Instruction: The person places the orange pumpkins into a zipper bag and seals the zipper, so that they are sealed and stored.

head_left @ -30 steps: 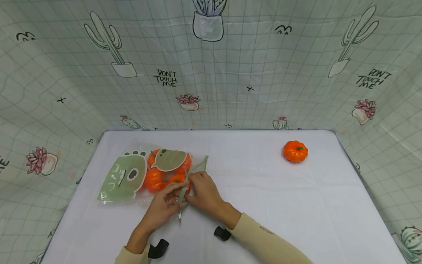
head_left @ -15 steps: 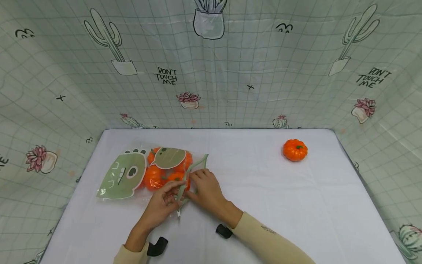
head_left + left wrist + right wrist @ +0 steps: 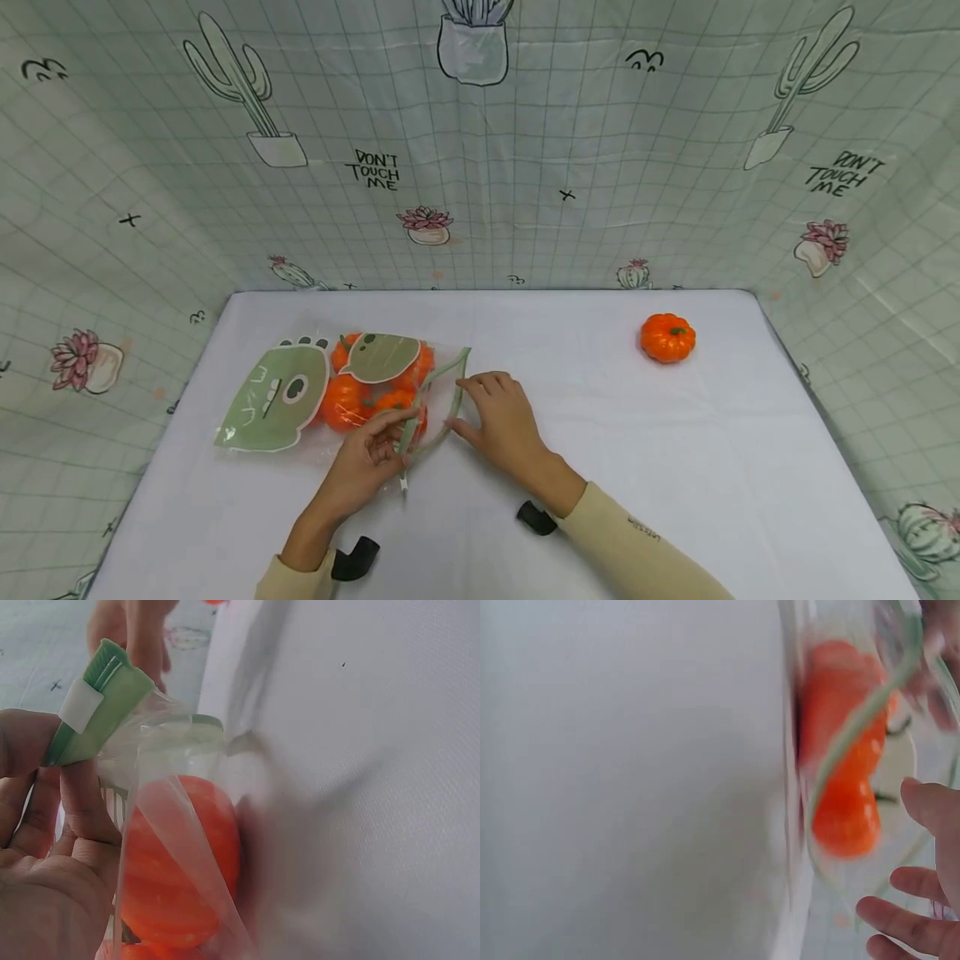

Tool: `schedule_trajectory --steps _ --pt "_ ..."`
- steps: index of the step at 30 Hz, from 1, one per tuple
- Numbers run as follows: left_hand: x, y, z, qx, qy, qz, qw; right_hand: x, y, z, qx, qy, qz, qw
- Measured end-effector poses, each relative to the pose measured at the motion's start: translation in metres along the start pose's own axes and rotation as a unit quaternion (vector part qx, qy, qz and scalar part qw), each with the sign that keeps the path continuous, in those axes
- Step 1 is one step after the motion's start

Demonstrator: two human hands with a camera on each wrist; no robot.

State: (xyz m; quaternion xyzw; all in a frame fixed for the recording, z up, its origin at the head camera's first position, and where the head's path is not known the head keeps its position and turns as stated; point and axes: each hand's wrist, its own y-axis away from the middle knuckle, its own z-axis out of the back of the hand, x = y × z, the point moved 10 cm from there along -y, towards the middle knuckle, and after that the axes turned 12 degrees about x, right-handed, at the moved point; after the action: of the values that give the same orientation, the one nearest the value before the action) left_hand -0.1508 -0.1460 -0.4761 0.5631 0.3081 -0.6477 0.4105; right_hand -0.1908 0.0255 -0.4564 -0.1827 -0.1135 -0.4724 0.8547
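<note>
A clear zip bag [image 3: 276,404] with a green cartoon dinosaur print lies on the table's left half. Several small orange pumpkins [image 3: 347,403] show through its plastic. Its mouth, edged with green strips, gapes to the right. My left hand [image 3: 358,471] pinches the near end of this green edge, beside a white zip slider [image 3: 80,706]. My right hand [image 3: 507,423] is at the mouth's right side, fingers apart and nothing gripped; whether its fingertips touch the strip is unclear. The right wrist view has this hand [image 3: 930,877] spread before the opening, with blurred pumpkins [image 3: 847,817] inside.
A single orange pumpkin [image 3: 667,337] sits at the back right of the white table [image 3: 637,450]. Patterned grid cloth [image 3: 525,150] rises behind the table and along both sides. Black wrist-worn pieces [image 3: 356,558] show under the sleeves.
My right hand has let go of the bag's edge and shifted right, and the mouth is now wider. My left hand keeps its pinch in nearly the same place.
</note>
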Motion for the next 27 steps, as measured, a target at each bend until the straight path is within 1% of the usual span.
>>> schedule_trajectory --steps 6,14,23,27 --pt "0.002 0.001 0.001 -0.004 0.009 0.012 0.9999 -0.039 0.012 0.023 -0.023 -0.004 -0.029 0.9993" --pt "0.002 0.001 0.0 0.001 0.015 0.011 0.9998 -0.098 0.027 0.062 -0.045 0.0 -0.091 0.9949" --pt "0.001 0.0 -0.001 0.009 0.019 0.0 0.9998 -0.161 0.052 0.106 -0.103 0.02 -0.138 0.9848" --pt "0.002 0.001 -0.001 0.007 0.02 0.0 0.9998 -0.184 0.063 0.121 -0.124 0.013 -0.162 0.9789"
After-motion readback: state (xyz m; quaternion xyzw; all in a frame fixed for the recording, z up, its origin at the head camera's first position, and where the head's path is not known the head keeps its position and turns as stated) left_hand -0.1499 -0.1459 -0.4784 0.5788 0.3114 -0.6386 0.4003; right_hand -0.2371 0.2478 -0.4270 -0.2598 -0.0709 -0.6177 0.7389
